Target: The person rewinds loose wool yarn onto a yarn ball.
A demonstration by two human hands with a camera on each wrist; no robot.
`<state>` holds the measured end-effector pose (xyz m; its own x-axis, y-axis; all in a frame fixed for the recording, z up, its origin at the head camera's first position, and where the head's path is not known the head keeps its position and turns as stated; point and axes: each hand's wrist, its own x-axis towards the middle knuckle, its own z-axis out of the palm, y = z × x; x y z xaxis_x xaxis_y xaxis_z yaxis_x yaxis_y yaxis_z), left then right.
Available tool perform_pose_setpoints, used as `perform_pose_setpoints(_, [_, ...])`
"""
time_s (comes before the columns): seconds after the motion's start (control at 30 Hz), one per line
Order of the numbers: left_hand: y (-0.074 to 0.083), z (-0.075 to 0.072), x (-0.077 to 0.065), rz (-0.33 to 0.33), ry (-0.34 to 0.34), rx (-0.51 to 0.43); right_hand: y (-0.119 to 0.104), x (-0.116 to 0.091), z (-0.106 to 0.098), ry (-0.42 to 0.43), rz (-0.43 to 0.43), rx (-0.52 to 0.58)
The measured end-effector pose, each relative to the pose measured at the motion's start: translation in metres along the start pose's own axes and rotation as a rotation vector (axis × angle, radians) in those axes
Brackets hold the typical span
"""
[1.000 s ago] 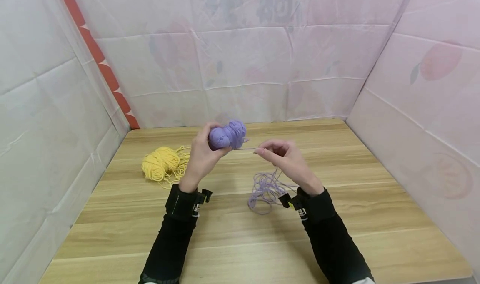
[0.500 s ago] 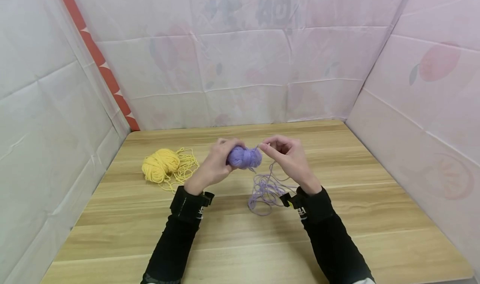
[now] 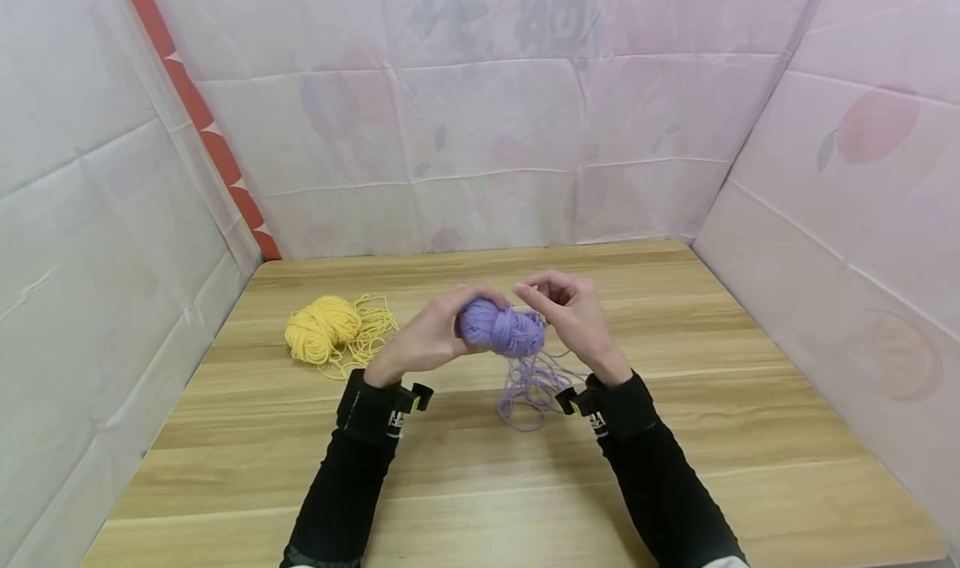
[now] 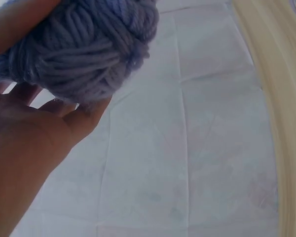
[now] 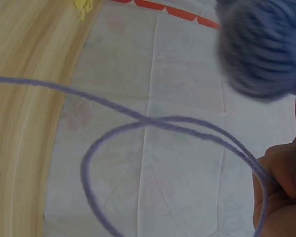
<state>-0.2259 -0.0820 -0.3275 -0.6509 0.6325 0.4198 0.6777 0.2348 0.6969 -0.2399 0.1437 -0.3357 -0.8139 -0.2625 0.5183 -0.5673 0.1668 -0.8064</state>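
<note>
My left hand [image 3: 437, 332] grips a purple ball of yarn [image 3: 501, 328] above the table, thumb on one side and fingers on the other. In the left wrist view the ball [image 4: 84, 49] fills the upper left, with fingers spread around it. Just right of the ball, my right hand [image 3: 567, 314] pinches the purple yarn strand between thumb and fingertips. The right wrist view shows that strand [image 5: 108, 104] looping out from the curled fingers [image 5: 286, 173]. Beneath the hands, a loose tangle of purple yarn [image 3: 528, 391] lies on the table.
A yellow ball of yarn [image 3: 324, 331] with loose strands [image 3: 375, 328] lies left of the hands on the wooden table [image 3: 465, 485]. Pale printed sheets [image 3: 480, 135] stand around the table's back and sides.
My left hand has carried the purple ball right and down, turning it, close to the right hand. The right hand has stayed nearly in place, pinching the strand.
</note>
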Motion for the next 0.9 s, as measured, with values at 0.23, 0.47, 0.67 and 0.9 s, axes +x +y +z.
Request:
perform_pose_setpoints(0.23, [0.005, -0.009, -0.004, -0.04, 0.054, -0.266, 0.001, 0.002, 0.007, -0.025, 0.078, 0.083])
perform_pose_setpoints(0.47, [0.01, -0.015, -0.009, -0.082, 0.17, -0.425, 0.002, 0.001, 0.007, -0.057, 0.19, 0.103])
perform_pose_setpoints(0.67, [0.013, -0.019, -0.011, -0.181, 0.321, -0.513, 0.001, 0.001, 0.006, -0.158, 0.193, 0.053])
perform_pose_setpoints(0.9, [0.009, -0.021, -0.008, -0.2, 0.582, -0.561, 0.002, 0.001, 0.005, -0.21, 0.201, -0.019])
